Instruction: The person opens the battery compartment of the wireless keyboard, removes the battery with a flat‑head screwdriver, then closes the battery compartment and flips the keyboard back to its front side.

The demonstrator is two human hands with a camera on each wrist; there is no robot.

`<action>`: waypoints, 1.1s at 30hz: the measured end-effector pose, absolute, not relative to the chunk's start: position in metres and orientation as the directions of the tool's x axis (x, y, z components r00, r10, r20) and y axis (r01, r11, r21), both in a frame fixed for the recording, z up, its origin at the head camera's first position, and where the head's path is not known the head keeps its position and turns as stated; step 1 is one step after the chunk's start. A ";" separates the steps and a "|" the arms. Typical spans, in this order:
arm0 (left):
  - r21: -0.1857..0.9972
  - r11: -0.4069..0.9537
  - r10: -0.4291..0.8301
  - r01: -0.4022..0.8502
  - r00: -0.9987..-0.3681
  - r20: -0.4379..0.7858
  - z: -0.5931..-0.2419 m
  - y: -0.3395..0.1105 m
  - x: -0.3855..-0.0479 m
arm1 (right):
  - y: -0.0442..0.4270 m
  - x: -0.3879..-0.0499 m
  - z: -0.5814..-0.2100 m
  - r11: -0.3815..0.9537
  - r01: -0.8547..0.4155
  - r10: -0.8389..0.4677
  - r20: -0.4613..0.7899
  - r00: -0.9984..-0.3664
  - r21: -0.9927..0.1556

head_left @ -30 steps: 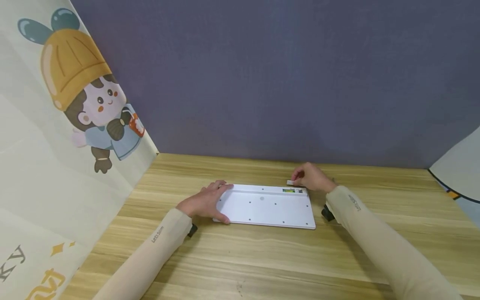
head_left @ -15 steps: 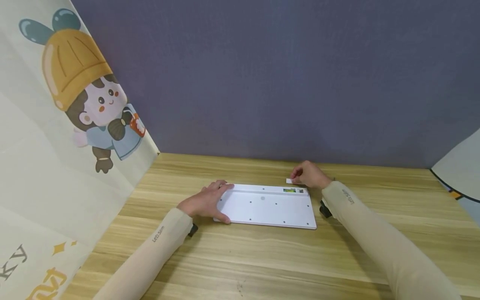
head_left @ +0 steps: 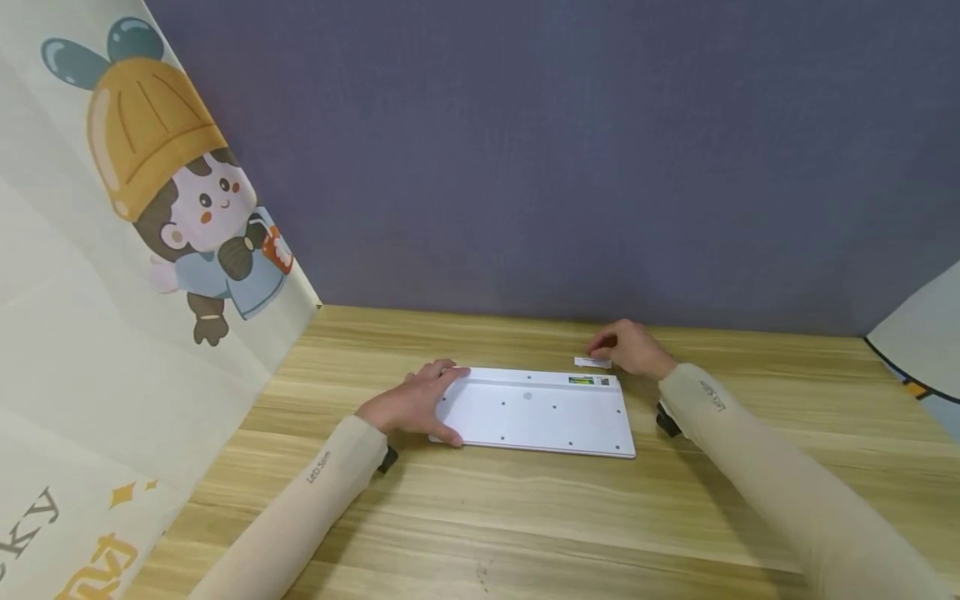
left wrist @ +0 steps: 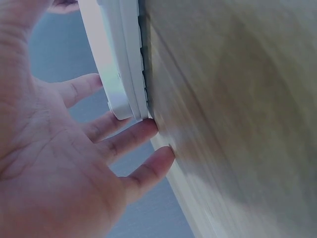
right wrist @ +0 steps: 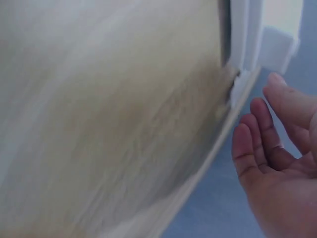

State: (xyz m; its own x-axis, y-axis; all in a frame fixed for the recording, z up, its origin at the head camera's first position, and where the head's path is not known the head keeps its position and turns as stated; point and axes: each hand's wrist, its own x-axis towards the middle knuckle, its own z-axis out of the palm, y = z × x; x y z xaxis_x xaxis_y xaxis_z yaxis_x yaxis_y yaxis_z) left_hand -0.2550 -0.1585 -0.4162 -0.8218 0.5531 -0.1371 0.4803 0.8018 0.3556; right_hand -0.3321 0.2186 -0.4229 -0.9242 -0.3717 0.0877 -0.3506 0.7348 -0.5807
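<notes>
A white keyboard (head_left: 536, 421) lies face down on the wooden table. The battery compartment (head_left: 587, 381) at its far right corner is uncovered, and a green battery (head_left: 581, 381) shows inside. My left hand (head_left: 411, 404) holds the keyboard's left end, thumb at the near edge and fingers at the far edge. In the left wrist view, the fingers (left wrist: 131, 136) spread along the keyboard's end (left wrist: 119, 99). Behind the compartment, a small white battery cover (head_left: 591, 362) lies on the table. Beside it is my right hand (head_left: 633, 348), its fingers loosely bent with nothing between them.
A dark blue-grey partition (head_left: 570, 158) rises along the back of the table (head_left: 465, 525). On the left stands a pale panel with a cartoon figure (head_left: 198, 200). Another pale panel (head_left: 922, 317) stands at the far right.
My right hand pinched the battery cover in the earlier frames. It has let go and shifted slightly right, leaving the cover on the table. The left hand stays on the keyboard.
</notes>
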 end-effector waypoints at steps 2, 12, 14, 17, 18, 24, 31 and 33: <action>0.361 0.807 0.544 0.468 -0.826 -0.145 -0.416 -0.159 -0.254 | 0.224 -0.329 -0.420 0.733 -0.364 -0.374 0.107 -0.921 -0.575; 0.387 0.802 0.544 0.455 -0.824 -0.158 -0.416 -0.159 -0.255 | 0.267 -0.293 -0.408 0.753 -0.378 -0.375 0.122 -0.919 -0.539; 0.391 0.799 0.547 0.457 -0.822 -0.157 -0.416 -0.158 -0.255 | 0.276 -0.283 -0.404 0.765 -0.377 -0.374 0.117 -0.920 -0.522; 0.395 0.797 0.548 0.456 -0.821 -0.158 -0.417 -0.158 -0.256 | 0.287 -0.271 -0.398 0.786 -0.363 -0.369 0.091 -0.925 -0.501; 0.397 0.797 0.548 0.456 -0.822 -0.157 -0.417 -0.158 -0.256 | 0.291 -0.268 -0.396 0.793 -0.362 -0.369 0.085 -0.925 -0.490; 0.397 0.793 0.555 0.463 -0.818 -0.155 -0.416 -0.158 -0.256 | 0.305 -0.248 -0.393 0.821 -0.324 -0.369 -0.003 -0.929 -0.470; 0.421 0.780 0.561 0.463 -0.816 -0.141 -0.414 -0.163 -0.257 | 0.307 -0.224 -0.405 0.835 -0.293 -0.353 -0.045 -0.934 -0.466; 0.427 0.770 0.569 0.474 -0.812 -0.126 -0.415 -0.165 -0.258 | 0.308 -0.220 -0.409 0.840 -0.277 -0.336 -0.047 -0.941 -0.467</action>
State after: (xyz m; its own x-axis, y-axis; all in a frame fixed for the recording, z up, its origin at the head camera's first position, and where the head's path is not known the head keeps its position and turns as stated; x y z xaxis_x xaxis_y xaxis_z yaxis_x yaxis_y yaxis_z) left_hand -0.2579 -0.1650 -0.4146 -0.8124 0.5695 -0.1256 0.4739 0.7702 0.4269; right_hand -0.2201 0.3080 -0.4088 -0.9408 -0.3357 -0.0466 -0.2767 0.8401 -0.4665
